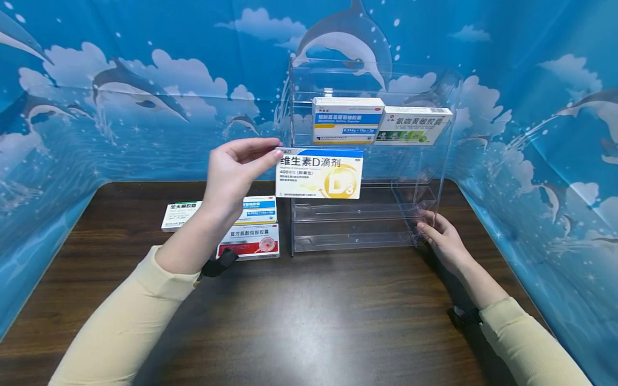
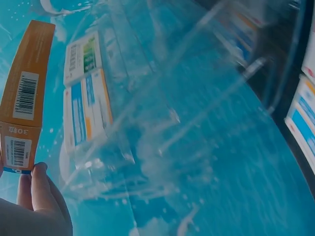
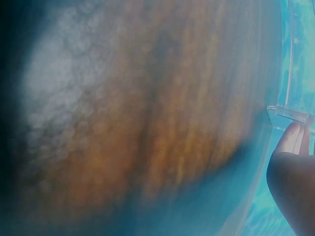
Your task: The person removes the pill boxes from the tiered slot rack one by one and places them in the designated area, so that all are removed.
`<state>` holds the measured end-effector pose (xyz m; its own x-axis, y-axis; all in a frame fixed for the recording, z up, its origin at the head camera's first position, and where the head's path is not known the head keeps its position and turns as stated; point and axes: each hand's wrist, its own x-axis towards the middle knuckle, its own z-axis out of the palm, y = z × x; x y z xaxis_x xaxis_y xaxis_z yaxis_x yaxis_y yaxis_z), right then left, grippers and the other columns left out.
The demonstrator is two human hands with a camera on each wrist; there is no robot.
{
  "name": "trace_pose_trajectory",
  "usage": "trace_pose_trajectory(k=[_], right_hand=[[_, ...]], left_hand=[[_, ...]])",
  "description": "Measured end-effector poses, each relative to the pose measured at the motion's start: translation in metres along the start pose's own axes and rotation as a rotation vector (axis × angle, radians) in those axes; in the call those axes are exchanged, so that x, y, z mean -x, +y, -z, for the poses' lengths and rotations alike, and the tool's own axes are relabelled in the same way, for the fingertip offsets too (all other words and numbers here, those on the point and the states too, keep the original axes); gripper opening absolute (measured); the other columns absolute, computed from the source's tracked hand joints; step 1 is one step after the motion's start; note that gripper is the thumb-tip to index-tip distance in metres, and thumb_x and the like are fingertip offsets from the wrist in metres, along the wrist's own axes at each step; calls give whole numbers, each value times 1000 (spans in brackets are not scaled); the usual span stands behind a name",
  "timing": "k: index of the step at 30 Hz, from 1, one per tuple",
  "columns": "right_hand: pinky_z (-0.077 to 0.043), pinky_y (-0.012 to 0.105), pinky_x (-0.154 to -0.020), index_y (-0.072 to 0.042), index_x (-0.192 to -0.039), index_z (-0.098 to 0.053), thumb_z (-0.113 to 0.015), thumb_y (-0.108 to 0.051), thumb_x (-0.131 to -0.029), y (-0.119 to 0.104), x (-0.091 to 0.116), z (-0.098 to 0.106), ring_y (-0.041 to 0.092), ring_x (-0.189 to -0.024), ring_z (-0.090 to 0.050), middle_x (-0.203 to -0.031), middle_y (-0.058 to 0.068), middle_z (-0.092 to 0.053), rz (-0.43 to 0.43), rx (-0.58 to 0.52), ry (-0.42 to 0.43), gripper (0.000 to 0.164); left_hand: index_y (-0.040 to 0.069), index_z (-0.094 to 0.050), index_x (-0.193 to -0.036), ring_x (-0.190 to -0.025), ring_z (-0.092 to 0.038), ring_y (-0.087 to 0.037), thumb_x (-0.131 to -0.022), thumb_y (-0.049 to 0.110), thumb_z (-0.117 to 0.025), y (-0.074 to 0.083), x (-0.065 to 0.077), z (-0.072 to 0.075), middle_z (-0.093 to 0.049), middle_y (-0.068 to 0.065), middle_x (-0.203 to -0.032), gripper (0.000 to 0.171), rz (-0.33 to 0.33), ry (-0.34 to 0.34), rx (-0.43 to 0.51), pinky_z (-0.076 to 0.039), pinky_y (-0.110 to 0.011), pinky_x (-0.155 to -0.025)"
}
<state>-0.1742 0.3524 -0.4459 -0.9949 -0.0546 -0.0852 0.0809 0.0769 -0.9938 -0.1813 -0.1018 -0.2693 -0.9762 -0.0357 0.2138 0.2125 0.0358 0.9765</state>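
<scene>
My left hand point(image 1: 230, 172) pinches a white, yellow and blue vitamin D box point(image 1: 314, 176) at its left end, thumb in front. The box is held up, printed face toward me, in front of the clear acrylic display rack point(image 1: 354, 242). In the left wrist view the orange side of the vitamin D box point(image 2: 33, 61) shows its barcodes. My right hand point(image 1: 445, 241) grips the rack's lower right front corner between thumb and fingers. The right wrist view shows the fingertips of the right hand point(image 3: 294, 142) at the clear plastic edge.
On the rack's upper shelf stand a blue-and-white capsule box point(image 1: 346, 122) and a green-and-white box point(image 1: 412, 127). Left of the rack, partly behind my left forearm, lie a red-and-white box point(image 1: 256, 241), another blue-and-white box point(image 1: 260, 209) and a white box point(image 1: 178, 214) on the dark wooden table point(image 1: 289, 321).
</scene>
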Motion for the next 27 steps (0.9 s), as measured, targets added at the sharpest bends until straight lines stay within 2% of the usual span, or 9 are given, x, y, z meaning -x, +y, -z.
trace_pose_trajectory(k=[3, 8, 11, 14, 23, 27], right_hand=[[-52, 9, -95, -12, -146, -47, -56, -15, -111, -1, -1, 0, -6, -113, -63, -120, -19, -64, -11, 4, 1, 36], [-51, 9, -96, -15, -145, -49, -56, -16, -111, -1, -2, 0, -7, -113, -62, -119, -20, -62, -17, 21, -1, 34], [-51, 9, -96, -18, -142, -50, -56, -16, -111, 0, -1, 0, -6, -113, -62, -119, -21, -62, -13, 14, 0, 31], [-51, 9, -96, -19, -140, -50, -56, -16, -111, 0, -1, -1, -6, -114, -62, -120, -21, -62, -12, 3, -1, 30], [-50, 8, -98, -12, -148, -46, -57, -18, -111, 0, -2, -2, -5, -116, -61, -121, -18, -61, -19, 24, -1, 39], [-51, 9, -98, -16, -143, -48, -57, -17, -111, 1, -1, -2, -4, -115, -61, -120, -19, -62, -17, 8, 4, 33]], left_hand=[[2, -75, -129, -113, -70, -11, -96, 16, -81, -2, 8, 19, -79, 11, -107, 37, 41, 19, 25, -57, -19, -99], [6, -79, -123, -105, -71, -9, -94, 18, -83, -11, 20, 51, -78, 8, -110, 31, 131, 34, 105, -60, -13, -85], [14, -82, -113, -99, -74, -5, -94, 17, -84, -21, 26, 70, -77, 7, -112, 20, 190, 45, 155, -61, -13, -83], [18, -83, -107, -101, -74, -2, -93, 16, -84, -33, 32, 90, -77, 9, -112, 15, 251, 65, 204, -61, -13, -84], [17, -86, -99, -91, -79, -1, -95, 7, -80, -69, 51, 149, -82, 10, -100, 13, 392, 116, 338, -63, -16, -78], [18, -87, -96, -87, -80, -3, -96, 5, -77, -82, 58, 170, -82, 10, -97, 16, 437, 139, 347, -64, -18, -73]])
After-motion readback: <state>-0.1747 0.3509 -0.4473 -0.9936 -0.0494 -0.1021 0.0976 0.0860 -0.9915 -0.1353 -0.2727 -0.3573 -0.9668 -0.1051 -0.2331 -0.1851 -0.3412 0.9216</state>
